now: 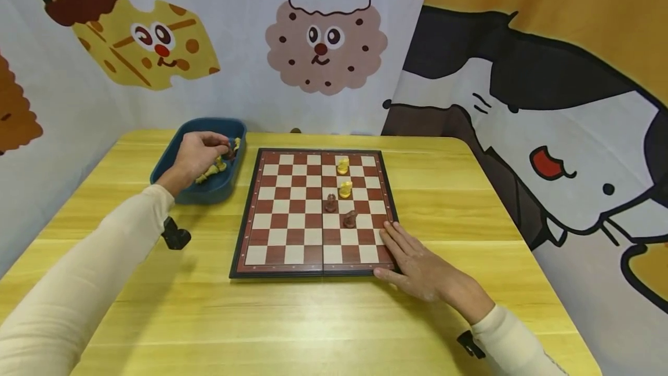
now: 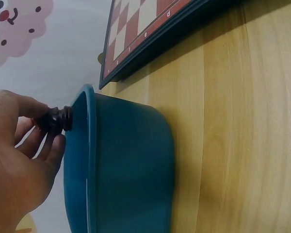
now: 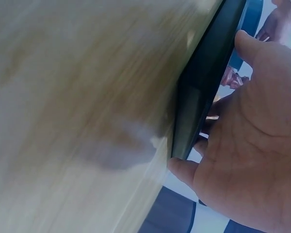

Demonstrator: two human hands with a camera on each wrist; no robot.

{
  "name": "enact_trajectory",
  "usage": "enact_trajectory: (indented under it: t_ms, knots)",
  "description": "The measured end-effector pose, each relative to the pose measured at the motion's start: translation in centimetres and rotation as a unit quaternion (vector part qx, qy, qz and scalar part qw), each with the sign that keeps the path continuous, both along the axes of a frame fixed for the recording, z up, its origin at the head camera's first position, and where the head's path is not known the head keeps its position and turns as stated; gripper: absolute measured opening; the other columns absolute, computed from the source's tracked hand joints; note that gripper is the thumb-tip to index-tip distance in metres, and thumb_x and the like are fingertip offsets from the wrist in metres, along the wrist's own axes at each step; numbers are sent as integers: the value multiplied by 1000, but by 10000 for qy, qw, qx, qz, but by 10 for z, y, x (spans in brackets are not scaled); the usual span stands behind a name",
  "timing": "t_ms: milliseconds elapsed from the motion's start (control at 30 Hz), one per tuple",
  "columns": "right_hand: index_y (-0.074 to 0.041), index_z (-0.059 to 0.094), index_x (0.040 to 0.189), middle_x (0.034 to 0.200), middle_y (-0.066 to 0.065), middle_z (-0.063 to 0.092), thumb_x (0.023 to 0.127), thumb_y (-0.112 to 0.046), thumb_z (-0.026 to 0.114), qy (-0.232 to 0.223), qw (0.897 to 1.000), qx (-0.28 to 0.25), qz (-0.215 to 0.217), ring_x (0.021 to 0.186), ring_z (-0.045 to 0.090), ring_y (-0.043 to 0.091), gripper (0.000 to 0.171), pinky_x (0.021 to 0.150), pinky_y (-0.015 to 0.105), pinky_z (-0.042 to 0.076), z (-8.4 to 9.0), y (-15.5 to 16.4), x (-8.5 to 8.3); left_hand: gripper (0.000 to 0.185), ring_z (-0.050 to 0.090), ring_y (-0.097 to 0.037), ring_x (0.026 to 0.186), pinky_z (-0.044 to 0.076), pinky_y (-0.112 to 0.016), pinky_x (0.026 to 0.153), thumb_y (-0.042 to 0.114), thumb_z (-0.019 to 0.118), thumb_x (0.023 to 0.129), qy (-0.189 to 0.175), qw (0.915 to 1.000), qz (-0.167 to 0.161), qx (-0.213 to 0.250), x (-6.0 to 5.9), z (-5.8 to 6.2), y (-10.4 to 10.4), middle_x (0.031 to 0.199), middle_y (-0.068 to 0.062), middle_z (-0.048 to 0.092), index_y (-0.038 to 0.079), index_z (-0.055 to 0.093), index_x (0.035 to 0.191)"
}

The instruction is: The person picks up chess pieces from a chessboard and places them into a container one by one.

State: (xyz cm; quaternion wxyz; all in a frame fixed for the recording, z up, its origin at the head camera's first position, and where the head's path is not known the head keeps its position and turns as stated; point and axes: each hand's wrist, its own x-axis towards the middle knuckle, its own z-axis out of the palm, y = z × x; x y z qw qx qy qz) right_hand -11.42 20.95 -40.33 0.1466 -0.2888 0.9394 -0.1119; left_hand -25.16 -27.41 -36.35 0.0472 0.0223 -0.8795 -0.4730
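Left hand [image 1: 194,152] pinches dark chess piece [image 2: 55,120] over blue tub [image 1: 202,195]. Right hand [image 1: 420,268], grip released, rests on chessboard [image 1: 292,219] near its right corner.

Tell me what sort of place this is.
Probably an indoor play or filming corner, though the pictures can't settle which: cartoon-printed cloth hangs behind a wood-grain table, and a chessboard lies on it.
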Motion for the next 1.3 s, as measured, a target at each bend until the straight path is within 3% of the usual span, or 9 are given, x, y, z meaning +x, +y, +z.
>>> enact_trajectory:
  t_ms: [167, 333, 633, 867, 1100, 1300]
  knots:
    - [-2, 14, 162, 169, 16, 5, 104, -64, 39, 17, 10000, -35, -13, 154, 1, 33, 89, 120, 54, 14, 0, 0, 2, 31, 57, -34, 116, 49, -47, 95, 11, 59, 104, -67, 10000, 5, -47, -1, -1, -1, 127, -23, 61, -5, 61, 130]
    - [1, 16, 162, 168, 20, 7, 104, -60, 44, -8, 9998, -216, 21, 153, 3, 36, 88, 119, 59, 15, 2, -1, 2, 33, 57, -26, 111, 50, -32, 85, 17, 57, 106, 134, 9999, 8, 86, 0, -2, 0, 127, -20, 61, -2, 60, 132]
    - [-4, 13, 163, 169, 13, 4, 102, -67, 39, 10, 9999, -56, -88, 154, 0, 29, 92, 121, 52, 14, -4, 1, 0, 39, 56, -16, 103, 49, -20, 74, 27, 52, 108, 165, 9986, -213, 452, 6, -6, 4, 130, -20, 59, -1, 59, 135]
    - [-4, 11, 163, 169, 12, 1, 102, -69, 37, -82, 9999, 48, -70, 154, -2, 29, 93, 121, 51, 12, -3, 1, -2, 39, 59, -11, 100, 50, -19, 76, 28, 54, 108, 227, 9971, -339, 649, 9, -2, 11, 130, -20, 59, -1, 61, 134]
    - [-5, 10, 164, 169, 11, -1, 101, -71, 35, -66, 9999, 74, -58, 154, -3, 28, 94, 121, 51, 12, -4, 2, -3, 30, 62, -21, 90, 53, -25, 65, 19, 55, 107, 591, 9891, -541, 1233, 12, 3, 26, 115, -7, 66, -2, 64, 127]
    - [-6, 10, 164, 169, 11, -1, 101, -70, 35, -79, 9999, 96, -60, 154, -3, 28, 93, 121, 52, 13, -5, 2, -3, 28, 62, -10, 105, 53, -22, 84, 15, 57, 107, 707, 9789, -925, 1677, 12, 1, 45, 123, -14, 65, -3, 64, 127]
